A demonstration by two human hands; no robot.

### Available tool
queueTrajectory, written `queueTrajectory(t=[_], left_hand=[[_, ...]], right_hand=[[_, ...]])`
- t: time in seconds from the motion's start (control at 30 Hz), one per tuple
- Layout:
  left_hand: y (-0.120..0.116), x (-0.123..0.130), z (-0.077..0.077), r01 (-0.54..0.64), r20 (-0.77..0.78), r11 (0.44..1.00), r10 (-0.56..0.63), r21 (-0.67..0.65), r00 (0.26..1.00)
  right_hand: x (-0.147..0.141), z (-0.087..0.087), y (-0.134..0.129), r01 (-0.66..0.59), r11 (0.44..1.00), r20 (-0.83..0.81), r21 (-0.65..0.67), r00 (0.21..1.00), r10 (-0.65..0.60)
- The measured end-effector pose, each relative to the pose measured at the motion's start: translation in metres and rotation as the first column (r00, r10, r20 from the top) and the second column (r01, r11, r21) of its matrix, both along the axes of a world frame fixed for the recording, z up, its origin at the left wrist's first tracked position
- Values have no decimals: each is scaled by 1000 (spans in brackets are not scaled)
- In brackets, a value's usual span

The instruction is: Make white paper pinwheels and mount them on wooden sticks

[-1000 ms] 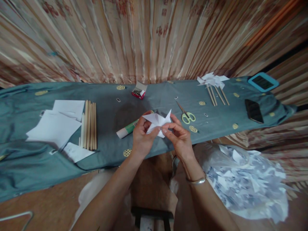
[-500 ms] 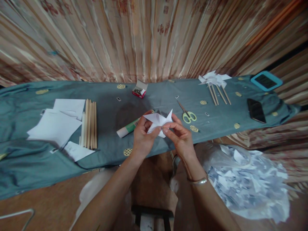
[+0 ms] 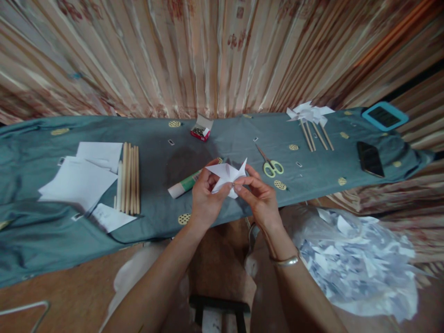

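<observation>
Between my two hands is a white paper pinwheel (image 3: pixel 227 173), its blades folded in and pointed corners sticking up. My left hand (image 3: pixel 208 196) pinches its left side, the thumb at the centre. My right hand (image 3: pixel 260 196) closes on it from the right, thumb and fingertips at the middle, where a small object, possibly a pin, is too tiny to make out. Just left of my left hand, a green and white glue stick (image 3: pixel 183 186) lies on the cloth, partly covered by the fingers. Scissors with pale green handles (image 3: pixel 272 168) rest right of my right hand.
A red box of pins (image 3: pixel 200 133) stands open at the back. To the left lie white paper sheets (image 3: pixel 78 182) beside several wooden sticks (image 3: pixel 131 178). Pinwheels on sticks (image 3: pixel 308 113), a phone (image 3: pixel 370 158) and a blue-framed device (image 3: pixel 385 116) are right. A bag of paper scraps (image 3: pixel 360 263) sits below.
Both hands stay nearly in place around the pinwheel. Its upright right corner has tilted very slightly left; nothing else has visibly moved.
</observation>
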State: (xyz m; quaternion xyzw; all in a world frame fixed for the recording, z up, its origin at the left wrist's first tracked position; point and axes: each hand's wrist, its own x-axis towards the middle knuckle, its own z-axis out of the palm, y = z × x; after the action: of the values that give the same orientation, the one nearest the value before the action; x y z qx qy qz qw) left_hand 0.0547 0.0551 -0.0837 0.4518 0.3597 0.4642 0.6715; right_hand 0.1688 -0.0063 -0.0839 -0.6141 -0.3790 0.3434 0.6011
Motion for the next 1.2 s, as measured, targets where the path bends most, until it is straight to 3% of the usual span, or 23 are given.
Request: queueTrajectory(t=[0.37, 1.2], left_hand=[[-2, -2, -4, 27, -56, 997, -23, 76, 998], [-1, -2, -3, 12, -60, 997, -8, 76, 998]], right_hand=[[-1, 0, 2, -9, 999, -124, -49, 992, 3], [1, 0, 2, -31, 1000, -44, -4, 999, 30]])
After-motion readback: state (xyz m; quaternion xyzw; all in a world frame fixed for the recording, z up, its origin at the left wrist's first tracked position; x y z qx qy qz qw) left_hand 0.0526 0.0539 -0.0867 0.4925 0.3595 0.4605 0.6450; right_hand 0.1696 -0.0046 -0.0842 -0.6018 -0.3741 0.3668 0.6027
